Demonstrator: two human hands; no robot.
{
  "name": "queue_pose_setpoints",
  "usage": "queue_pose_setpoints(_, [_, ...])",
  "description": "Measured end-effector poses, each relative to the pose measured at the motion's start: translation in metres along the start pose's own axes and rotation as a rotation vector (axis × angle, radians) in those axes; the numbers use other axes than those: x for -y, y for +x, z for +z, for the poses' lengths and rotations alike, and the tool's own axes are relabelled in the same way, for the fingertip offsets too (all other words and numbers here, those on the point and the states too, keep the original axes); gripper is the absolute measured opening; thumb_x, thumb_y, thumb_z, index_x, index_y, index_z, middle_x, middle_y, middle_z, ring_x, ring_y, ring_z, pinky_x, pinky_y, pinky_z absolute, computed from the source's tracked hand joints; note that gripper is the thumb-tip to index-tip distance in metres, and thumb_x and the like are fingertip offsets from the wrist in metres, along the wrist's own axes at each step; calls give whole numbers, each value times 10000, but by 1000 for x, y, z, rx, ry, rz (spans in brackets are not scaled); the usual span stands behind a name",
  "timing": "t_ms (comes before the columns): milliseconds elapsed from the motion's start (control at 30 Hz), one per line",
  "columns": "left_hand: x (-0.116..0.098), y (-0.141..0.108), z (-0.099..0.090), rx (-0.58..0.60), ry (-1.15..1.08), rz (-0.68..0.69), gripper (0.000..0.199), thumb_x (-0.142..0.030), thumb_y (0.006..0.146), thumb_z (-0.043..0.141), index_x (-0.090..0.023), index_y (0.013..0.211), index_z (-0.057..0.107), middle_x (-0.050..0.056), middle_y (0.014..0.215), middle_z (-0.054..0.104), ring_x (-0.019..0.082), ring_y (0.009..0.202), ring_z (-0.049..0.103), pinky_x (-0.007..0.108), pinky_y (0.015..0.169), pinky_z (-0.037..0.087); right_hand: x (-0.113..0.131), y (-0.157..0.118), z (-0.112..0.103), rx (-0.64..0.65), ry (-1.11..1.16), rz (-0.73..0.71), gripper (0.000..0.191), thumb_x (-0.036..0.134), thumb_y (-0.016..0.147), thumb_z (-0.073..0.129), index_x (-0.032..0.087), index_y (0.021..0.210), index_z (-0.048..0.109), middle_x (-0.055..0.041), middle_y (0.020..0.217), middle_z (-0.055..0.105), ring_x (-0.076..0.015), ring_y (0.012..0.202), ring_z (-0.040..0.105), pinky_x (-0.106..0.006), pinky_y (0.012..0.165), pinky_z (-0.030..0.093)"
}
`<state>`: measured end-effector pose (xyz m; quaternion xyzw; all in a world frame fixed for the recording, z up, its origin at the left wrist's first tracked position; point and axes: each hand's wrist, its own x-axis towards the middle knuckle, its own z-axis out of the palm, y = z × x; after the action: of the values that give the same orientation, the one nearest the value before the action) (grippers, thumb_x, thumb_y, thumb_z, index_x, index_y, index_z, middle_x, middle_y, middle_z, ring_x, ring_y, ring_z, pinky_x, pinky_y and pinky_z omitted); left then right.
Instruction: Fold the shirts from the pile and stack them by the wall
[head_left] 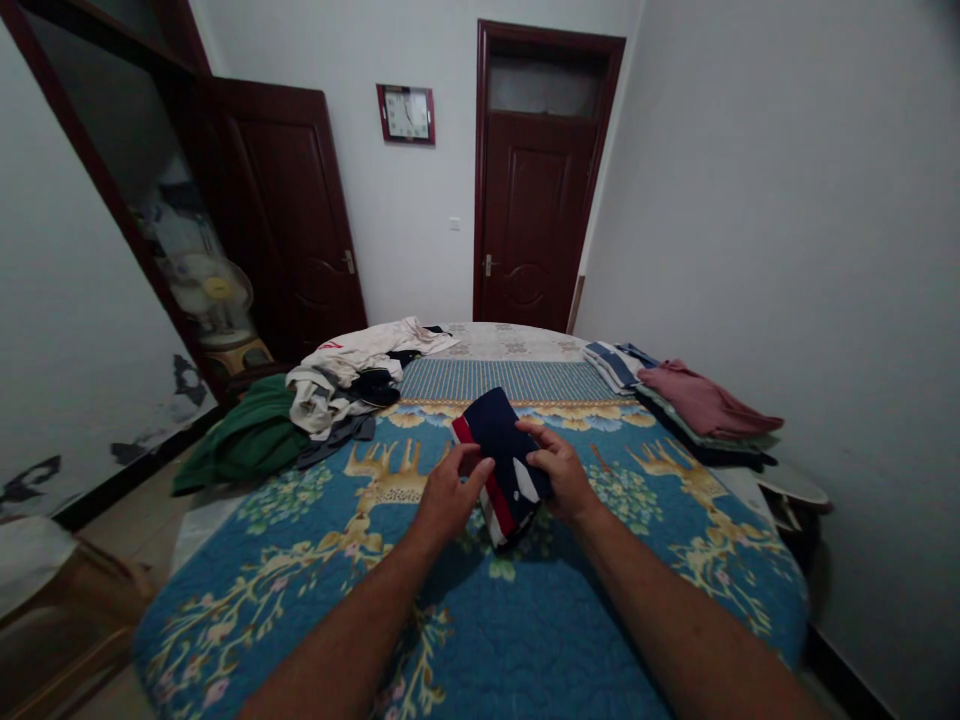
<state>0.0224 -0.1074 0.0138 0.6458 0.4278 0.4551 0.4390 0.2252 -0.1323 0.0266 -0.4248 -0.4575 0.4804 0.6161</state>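
Note:
A small folded bundle of navy cloth (493,428) with a red and white stripe along its left side and a white mark low on its front is held up over the middle of the table. My right hand (561,468) grips its right edge between thumb and fingers. At the left edge, my left hand (456,484) has its thumb and fingertips against the red and white stripe, fingers curled and slightly apart. Which garment the cloth is, I cannot tell.
A blue floral quilted cover (525,640) lies on the table. Loose clothes, including a green garment (244,435) and white ones (360,350), are heaped at left. Folded clothes with a pink garment (701,395) on top are stacked at right. A wooden chair (82,590) stands lower left.

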Motion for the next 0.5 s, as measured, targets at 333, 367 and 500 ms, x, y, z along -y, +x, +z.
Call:
queue_pose_setpoints(333, [-1, -4, 11, 114, -818, -388, 551, -675, 917, 698, -145, 1066, 733, 109, 882, 778, 280, 902, 780, 379, 805, 641, 11, -43, 38, 512, -931, -585, 539, 283, 901, 649, 218, 1435, 681, -140, 1371, 704, -337, 1538, 465, -589, 1305, 296])
queue_pose_setpoints(367, [-2, -2, 9, 121, -847, -441, 512, -645, 942, 666, -144, 1022, 733, 118, 874, 780, 287, 902, 784, 405, 831, 649, 9, -44, 38, 537, -955, -599, 559, 313, 916, 658, 217, 1467, 660, -146, 1417, 684, -333, 1564, 435, -593, 1319, 266])
queue_pose_setpoints(500, [-2, 8, -2, 74, -887, -460, 427, -516, 990, 580, -138, 1104, 744, 158, 1022, 819, 318, 1033, 793, 491, 969, 647, 5, -43, 30, 579, -1087, -612, 789, 436, 878, 760, 238, 1610, 539, -131, 1659, 510, -346, 1640, 293, -594, 1356, 161])
